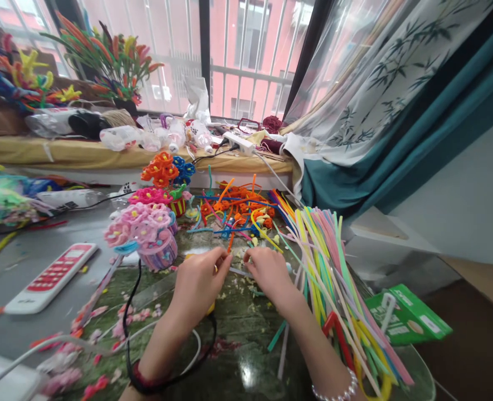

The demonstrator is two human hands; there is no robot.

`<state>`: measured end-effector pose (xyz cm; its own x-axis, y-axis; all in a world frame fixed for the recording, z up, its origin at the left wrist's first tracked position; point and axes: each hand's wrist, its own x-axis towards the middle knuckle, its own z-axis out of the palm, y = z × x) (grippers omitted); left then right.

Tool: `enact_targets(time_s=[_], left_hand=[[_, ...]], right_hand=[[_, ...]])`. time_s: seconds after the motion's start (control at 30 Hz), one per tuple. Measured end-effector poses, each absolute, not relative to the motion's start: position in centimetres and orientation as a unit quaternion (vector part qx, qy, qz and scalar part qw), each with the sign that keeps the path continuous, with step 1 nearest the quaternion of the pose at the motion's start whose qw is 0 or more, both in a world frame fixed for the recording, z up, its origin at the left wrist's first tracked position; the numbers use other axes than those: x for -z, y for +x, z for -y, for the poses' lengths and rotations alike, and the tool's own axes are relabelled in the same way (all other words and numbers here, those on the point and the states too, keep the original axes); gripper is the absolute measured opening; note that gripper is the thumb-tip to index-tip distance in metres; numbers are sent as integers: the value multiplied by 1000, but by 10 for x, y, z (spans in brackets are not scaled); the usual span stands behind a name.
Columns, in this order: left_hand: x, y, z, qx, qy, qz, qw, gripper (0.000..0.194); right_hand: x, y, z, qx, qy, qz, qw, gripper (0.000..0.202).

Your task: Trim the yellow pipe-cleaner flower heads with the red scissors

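Note:
Near the middle of the green table, my left hand (204, 278) has its fingers pinched together beside a thin pale strip (240, 272). My right hand (270, 274) faces it a short gap away, its fingers curled at the strip's other end. The strip spans the gap between the fingertips. Just beyond my hands is a pile of orange, blue and yellow pipe-cleaner pieces (242, 206). Left of my left hand stands a striped pot (159, 253) with pink fuzzy flowers (140, 223). A bundle of long pastel pipe cleaners (327, 267) lies beside my right hand.
A white remote (52, 278) lies at the left. Black and white cables (126, 312) run around my left forearm. A green box (409, 314) sits at the right edge. Bottles and a power strip (238, 143) line the windowsill (62, 150).

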<state>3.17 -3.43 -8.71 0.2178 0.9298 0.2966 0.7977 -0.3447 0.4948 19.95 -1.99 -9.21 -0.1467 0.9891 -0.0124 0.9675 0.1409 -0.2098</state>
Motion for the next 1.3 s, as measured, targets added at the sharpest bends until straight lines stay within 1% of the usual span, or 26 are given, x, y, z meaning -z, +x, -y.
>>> enact_targets(time_s=[0.4,0.63,0.93,1.07,1.3], left_hand=[[84,31,34,-277,770,-560,125,24],[85,31,33,-265,777,-558,122,24],[88,31,33,-245,785,-559,106,25],[89,31,33,-236,788,-560,99,26],[87,32,32,-232,791,-559,96,27]], right_hand=[[97,200,20,-74,-651,755,36,9],[91,201,23,-79,-644,761,31,11],[95,197,21,-84,-633,770,0,15],[97,197,22,-83,-637,766,10,15],[90,213,23,-76,-661,744,58,14]])
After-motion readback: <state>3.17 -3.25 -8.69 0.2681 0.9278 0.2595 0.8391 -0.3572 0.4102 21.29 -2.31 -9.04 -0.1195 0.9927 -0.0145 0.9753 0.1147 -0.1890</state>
